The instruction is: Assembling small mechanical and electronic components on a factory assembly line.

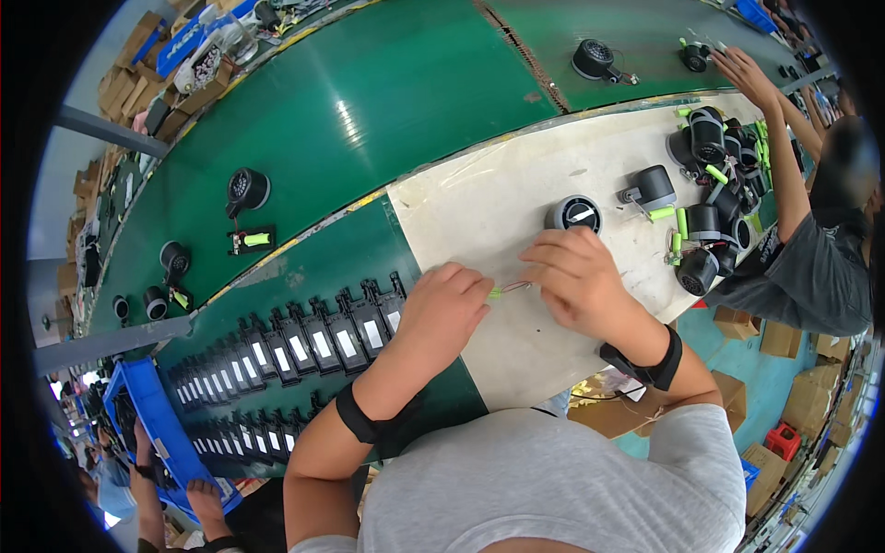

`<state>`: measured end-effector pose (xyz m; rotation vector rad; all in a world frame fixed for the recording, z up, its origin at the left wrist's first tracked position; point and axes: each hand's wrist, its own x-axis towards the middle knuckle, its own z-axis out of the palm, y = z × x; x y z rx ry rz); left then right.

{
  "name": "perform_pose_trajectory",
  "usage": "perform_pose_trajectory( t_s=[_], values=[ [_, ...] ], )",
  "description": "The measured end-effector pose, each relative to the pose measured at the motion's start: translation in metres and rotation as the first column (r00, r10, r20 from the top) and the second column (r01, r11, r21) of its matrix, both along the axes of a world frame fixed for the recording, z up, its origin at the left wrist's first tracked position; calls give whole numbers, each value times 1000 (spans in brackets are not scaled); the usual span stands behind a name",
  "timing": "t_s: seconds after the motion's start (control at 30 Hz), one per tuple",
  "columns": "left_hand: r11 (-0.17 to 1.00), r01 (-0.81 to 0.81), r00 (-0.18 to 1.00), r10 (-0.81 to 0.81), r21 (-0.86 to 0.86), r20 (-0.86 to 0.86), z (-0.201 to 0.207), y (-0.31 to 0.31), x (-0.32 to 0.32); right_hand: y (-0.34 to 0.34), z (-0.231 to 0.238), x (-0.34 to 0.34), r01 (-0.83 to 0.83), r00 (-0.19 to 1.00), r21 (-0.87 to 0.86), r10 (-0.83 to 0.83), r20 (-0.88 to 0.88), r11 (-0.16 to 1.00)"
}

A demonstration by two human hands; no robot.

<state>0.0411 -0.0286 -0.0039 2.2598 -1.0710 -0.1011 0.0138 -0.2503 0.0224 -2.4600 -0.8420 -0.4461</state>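
My left hand (444, 313) is closed with its fingertips round a light green battery cell (496, 293), of which only the end shows. Thin wires (516, 287) run from it to my right hand (581, 284), whose thumb and fingers pinch them. Just beyond my right hand, a round black unit with a grey rim (578, 215) rests on the pale sheet (489, 203). Farther right lies another black round unit (653, 187) with a green cell attached.
Several black units with green cells pile up (705, 221) at the right, near another person's arm (784, 175). Rows of black plastic housings (318, 336) with white labels stand to the left. Beyond runs a green belt (323, 120) carrying more units. A blue crate (147, 396) is at the lower left.
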Motion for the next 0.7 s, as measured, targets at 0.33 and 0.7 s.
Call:
perform_pose_trajectory(
  t_s=[0.33,0.7],
  values=[
    [921,-382,920,387,80,-64,23,34,-48,40,-25,-6,-26,993,43,30,-117,999],
    [766,-640,756,643,70,-120,-1,64,-56,114,-30,26,-138,965,-21,130,-229,990]
  ],
)
